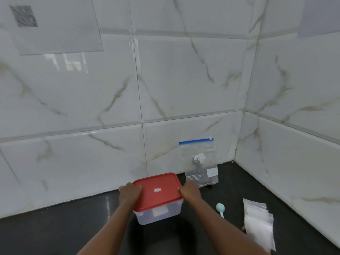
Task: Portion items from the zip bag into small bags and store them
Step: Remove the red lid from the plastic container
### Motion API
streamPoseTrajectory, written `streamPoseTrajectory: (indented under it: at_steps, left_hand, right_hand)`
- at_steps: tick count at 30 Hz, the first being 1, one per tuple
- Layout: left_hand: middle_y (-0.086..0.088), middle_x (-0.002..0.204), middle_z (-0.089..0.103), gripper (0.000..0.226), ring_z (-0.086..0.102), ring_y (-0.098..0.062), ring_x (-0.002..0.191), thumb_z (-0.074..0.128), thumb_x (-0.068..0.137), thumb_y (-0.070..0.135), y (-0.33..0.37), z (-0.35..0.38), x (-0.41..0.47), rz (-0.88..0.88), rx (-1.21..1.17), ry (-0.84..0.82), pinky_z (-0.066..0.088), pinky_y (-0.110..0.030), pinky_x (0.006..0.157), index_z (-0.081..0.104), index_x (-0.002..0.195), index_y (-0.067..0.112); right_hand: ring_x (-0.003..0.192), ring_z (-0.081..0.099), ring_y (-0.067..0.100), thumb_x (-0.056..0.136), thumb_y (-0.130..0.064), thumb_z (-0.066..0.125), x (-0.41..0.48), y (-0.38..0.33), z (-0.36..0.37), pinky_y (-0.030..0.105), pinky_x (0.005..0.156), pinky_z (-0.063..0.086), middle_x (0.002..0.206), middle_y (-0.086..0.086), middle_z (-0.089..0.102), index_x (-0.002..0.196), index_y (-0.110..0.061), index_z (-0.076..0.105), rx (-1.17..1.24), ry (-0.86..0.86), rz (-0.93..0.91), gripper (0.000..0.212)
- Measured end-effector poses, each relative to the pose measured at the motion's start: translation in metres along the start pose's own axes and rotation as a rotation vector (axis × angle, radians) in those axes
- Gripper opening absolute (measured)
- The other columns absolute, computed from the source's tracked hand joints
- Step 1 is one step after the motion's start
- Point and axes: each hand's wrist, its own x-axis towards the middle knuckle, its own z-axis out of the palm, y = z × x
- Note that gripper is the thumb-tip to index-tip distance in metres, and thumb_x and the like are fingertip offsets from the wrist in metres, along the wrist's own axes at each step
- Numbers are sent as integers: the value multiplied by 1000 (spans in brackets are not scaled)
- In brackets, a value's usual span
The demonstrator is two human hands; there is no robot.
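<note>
Partial "UR" on zip bag (199, 162)

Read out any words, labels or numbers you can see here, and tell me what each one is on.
"UR": large white letters on the zip bag; the letters after them are unclear.
Small print lower on the zip bag: too small to read.
Sticker on the red lid: too small to read.
Dark square on the paper sheet on the wall: blurred, unreadable.
</note>
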Motion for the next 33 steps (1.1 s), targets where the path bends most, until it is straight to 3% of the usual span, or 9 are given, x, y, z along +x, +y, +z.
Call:
streamPoseTrajectory:
  at_steps: [6,9,14,19,21,23,26,29,33]
  left_hand:
    - [-10,109,63,28,56,-21,92,52,90,23,-12,16,-44,162,-257,-22,42,-29,79,63,114,12]
    - [-6,103,63,27,59,-19,88,52,94,28,-23,24,-67,235,-412,-74,50,-33,77,63,111,11]
    - [-12,113,65,56,66,-21,97,43,86,64,-60,43,-83,411,-536,-366,56,-39,85,61,115,20]
    - [16,130,43,110,50,-1,116,55,50,87,-70,47,-110,557,-520,-610,48,-11,87,11,138,38]
    - [17,134,37,124,45,1,121,57,45,88,-70,48,-110,601,-515,-629,44,-12,95,0,141,34]
    - [11,141,33,134,41,-4,129,57,45,88,-71,48,-111,614,-501,-621,38,-24,107,-9,146,29]
    - [4,147,28,139,37,-8,133,55,44,90,-74,50,-110,598,-485,-582,34,-37,113,-16,146,28]
    - [6,150,20,139,32,-7,136,54,45,91,-80,50,-107,643,-409,-564,32,-37,114,-19,145,28]
    - [16,152,16,130,24,-1,139,76,54,67,-82,45,-103,712,-233,-602,28,-30,115,-12,145,37]
  right_hand:
    - [82,61,22,95,-13,38,-38,21,-28,31,79,54,97,12,61,66,-13,44,-143,135,77,29]
    - [79,64,23,92,-14,40,-54,33,-39,32,77,57,91,11,62,69,-10,52,-161,167,121,26]
    - [48,62,24,92,-3,36,-86,40,-55,27,44,53,62,15,57,68,0,49,-214,46,282,28]
    - [80,68,33,92,0,36,-97,42,-61,35,76,59,65,16,51,67,0,45,-300,16,326,27]
    - [96,67,30,93,-4,38,-94,39,-59,34,85,55,72,12,53,71,-2,48,-388,20,251,25]
    - [109,61,27,93,-9,41,-91,30,-53,33,91,49,101,12,61,98,0,58,-503,30,182,20]
    - [125,44,32,92,-19,45,-82,12,-33,39,103,39,137,17,42,132,-4,44,-658,12,29,42]
    - [138,28,35,94,-33,50,-79,-6,-6,43,114,26,151,17,24,144,-7,30,-715,-151,-305,60]
    - [139,27,36,91,-57,44,-73,-19,20,56,114,19,150,8,29,144,-17,33,-673,-323,-415,67]
